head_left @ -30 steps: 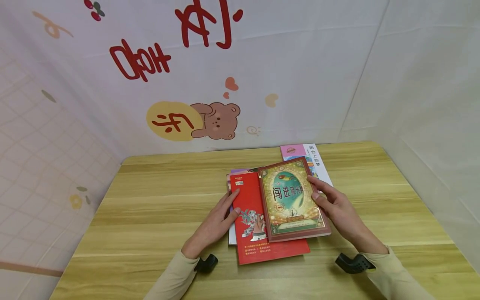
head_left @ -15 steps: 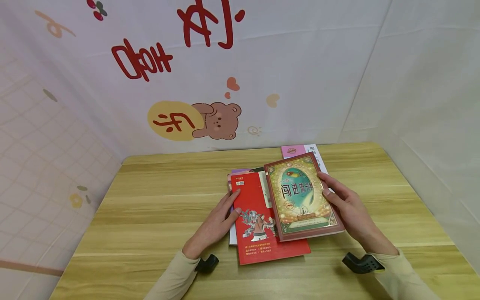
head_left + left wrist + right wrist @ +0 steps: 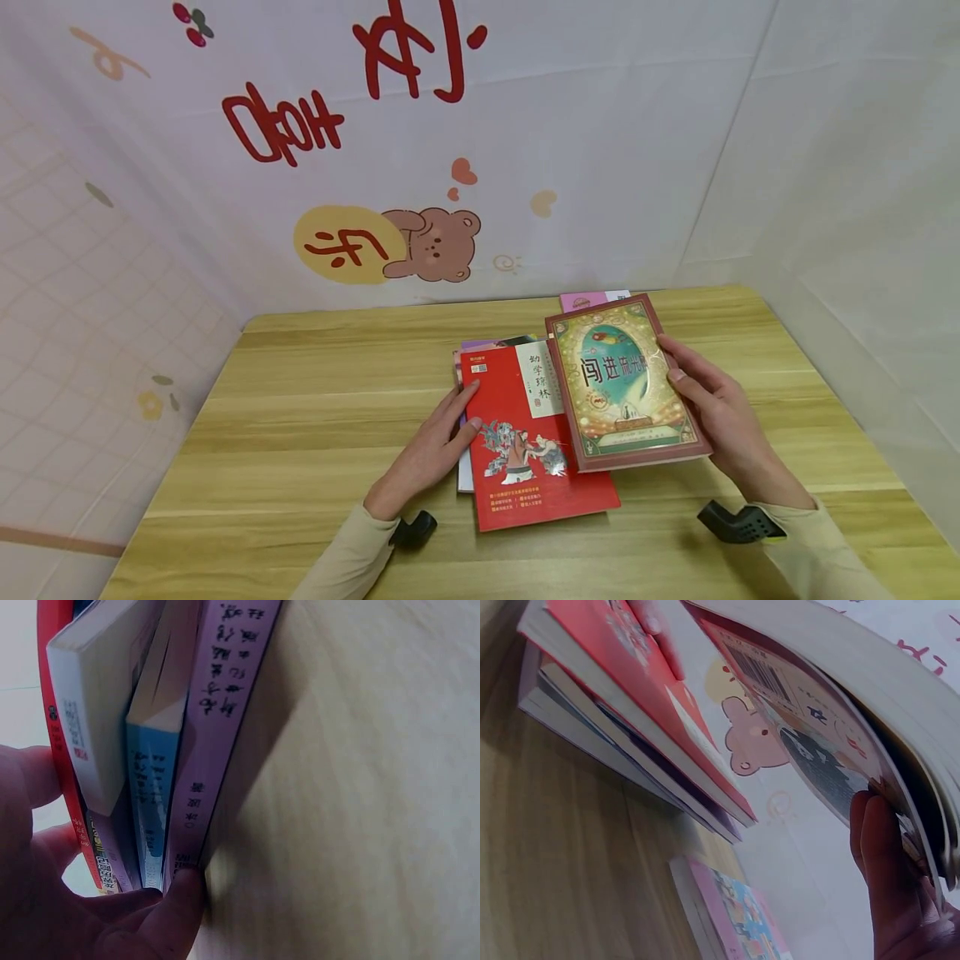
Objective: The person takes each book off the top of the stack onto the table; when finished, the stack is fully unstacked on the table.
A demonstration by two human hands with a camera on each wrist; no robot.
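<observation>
A paperback book (image 3: 626, 392) with a gold-green cover and brown border is tilted above the right side of a stack. My right hand (image 3: 726, 417) grips its right edge, thumb on the cover, fingers (image 3: 881, 847) under the back. Beneath lies a red book (image 3: 517, 433), topmost of the stack. At the stack's left edge is my left hand (image 3: 423, 454). The left wrist view shows it holding the spines, with digits reaching from the red book to the lilac bottom book (image 3: 217, 712). A blue-spined book (image 3: 152, 780) and a white-spined book (image 3: 94, 727) lie between.
Another book (image 3: 577, 300), pink and white, lies on the wooden table (image 3: 322, 400) behind the raised one, mostly hidden in the head view. The right wrist view shows this pink book (image 3: 735, 915) apart from the stack. A printed cloth wall (image 3: 600, 125) stands at the table's back.
My right hand has carried the gold-green book rightward and slightly away, uncovering more of the red book and hiding more of the pink one. The left hand stays at the stack's edge.
</observation>
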